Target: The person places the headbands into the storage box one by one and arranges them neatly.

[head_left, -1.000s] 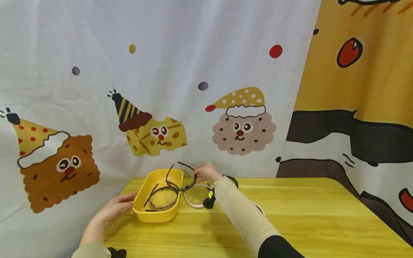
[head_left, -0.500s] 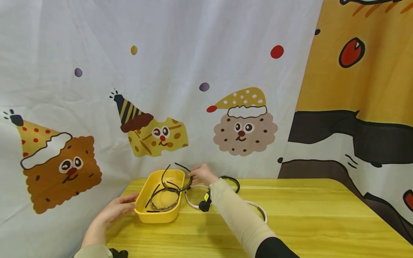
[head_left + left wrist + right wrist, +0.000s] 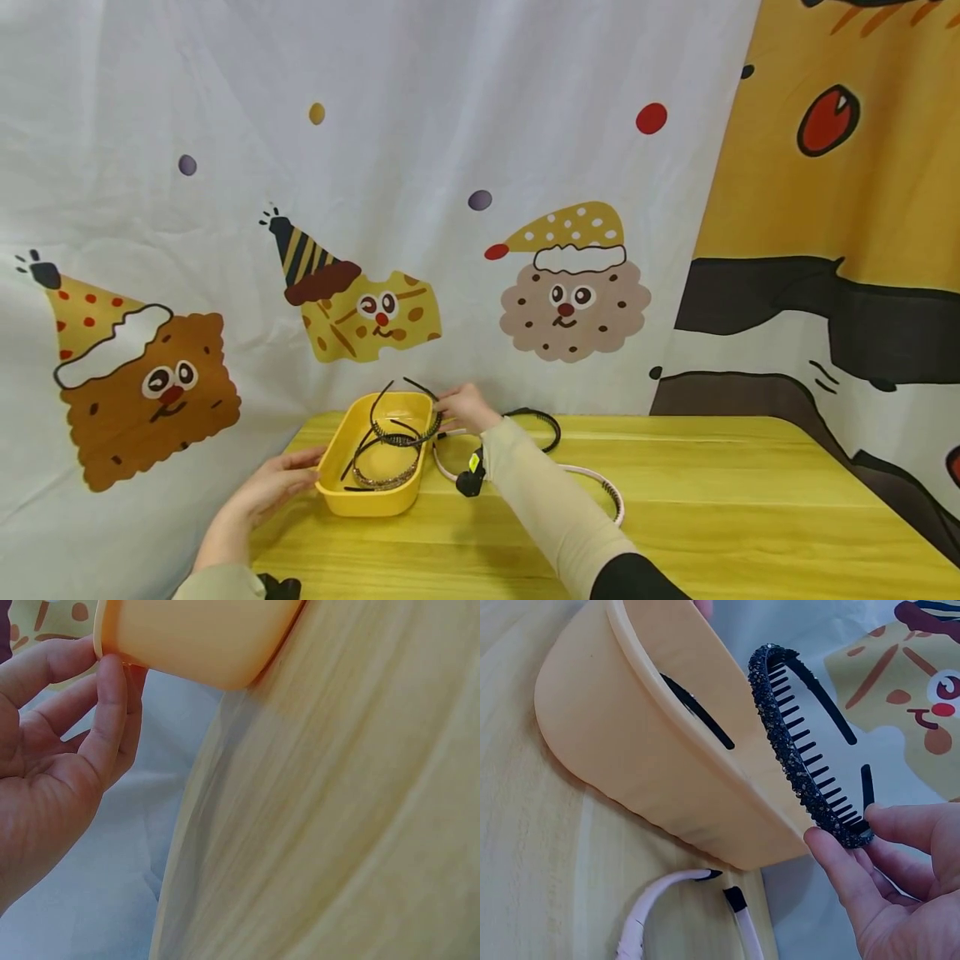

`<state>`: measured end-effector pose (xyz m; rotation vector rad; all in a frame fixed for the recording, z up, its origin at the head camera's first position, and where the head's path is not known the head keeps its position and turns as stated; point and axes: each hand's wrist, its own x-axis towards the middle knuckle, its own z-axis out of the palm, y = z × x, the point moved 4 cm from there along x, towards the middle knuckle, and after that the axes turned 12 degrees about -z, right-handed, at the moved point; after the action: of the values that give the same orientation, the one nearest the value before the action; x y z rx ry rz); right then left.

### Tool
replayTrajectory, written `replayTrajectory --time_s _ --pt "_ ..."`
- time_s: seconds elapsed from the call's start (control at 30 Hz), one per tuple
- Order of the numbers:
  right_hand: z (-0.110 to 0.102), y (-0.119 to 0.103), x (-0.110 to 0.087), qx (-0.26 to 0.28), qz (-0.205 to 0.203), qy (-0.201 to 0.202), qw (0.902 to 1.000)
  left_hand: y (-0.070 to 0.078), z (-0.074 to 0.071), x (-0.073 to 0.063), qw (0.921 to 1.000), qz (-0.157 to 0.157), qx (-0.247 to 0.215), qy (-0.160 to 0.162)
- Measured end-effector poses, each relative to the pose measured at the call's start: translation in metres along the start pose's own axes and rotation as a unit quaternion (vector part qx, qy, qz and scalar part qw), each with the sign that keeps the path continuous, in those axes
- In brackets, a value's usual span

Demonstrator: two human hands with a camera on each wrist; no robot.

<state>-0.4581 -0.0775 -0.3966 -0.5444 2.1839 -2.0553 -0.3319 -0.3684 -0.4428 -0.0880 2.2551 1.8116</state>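
My right hand (image 3: 468, 408) pinches a black headband (image 3: 780, 742) near one end. This headband has a sparkly beaded outside and comb teeth inside. It hangs over the far right part of a yellow plastic bin (image 3: 375, 504), its two ends pointing up. In the bin lie several headbands, among them a glittery brown one (image 3: 386, 483); they overlap, so some are partly hidden. At the bin's left side, my left hand (image 3: 277, 487) holds the rim between thumb and fingers.
On the wooden table (image 3: 712, 517), right of the bin, lie a pale pink headband (image 3: 442, 471), a black headband (image 3: 557, 429) and another pink headband (image 3: 611, 487). The right forearm partly covers them. A cartoon-printed curtain (image 3: 420, 167) hangs behind the table.
My right hand has moved a little left, carrying the black headband farther over the bin. More of the headbands behind the right forearm shows. My left hand keeps its place on the rim.
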Motion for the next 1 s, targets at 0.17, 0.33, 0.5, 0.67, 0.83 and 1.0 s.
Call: replayTrajectory --time_s 0.17,0.33,0.5,0.67,0.83,1.0 --pt "0.005 0.005 0.003 0.004 -0.005 -0.001 1.0 0.001 0.002 -0.002 1.0 0.005 0.002 -0.001" --pt "0.011 0.007 0.004 0.006 -0.01 -0.007 0.9999 0.0 0.002 -0.001 1.0 0.002 -0.001 0.005" --pt "0.015 0.009 0.005 0.002 -0.006 -0.006 1.0 0.001 0.003 -0.001 1.0 0.004 0.0 0.005" --pt "0.021 0.008 0.003 0.008 -0.003 -0.008 0.9999 0.0 0.003 -0.001 1.0 0.005 0.003 0.004" --pt "0.026 0.0 -0.002 0.007 -0.006 -0.008 0.9999 -0.001 0.0 0.001 0.9999 0.007 0.004 0.01" --pt "0.028 -0.001 -0.004 0.006 0.001 -0.003 1.0 -0.001 -0.001 0.001 0.9999 0.008 0.0 0.007"
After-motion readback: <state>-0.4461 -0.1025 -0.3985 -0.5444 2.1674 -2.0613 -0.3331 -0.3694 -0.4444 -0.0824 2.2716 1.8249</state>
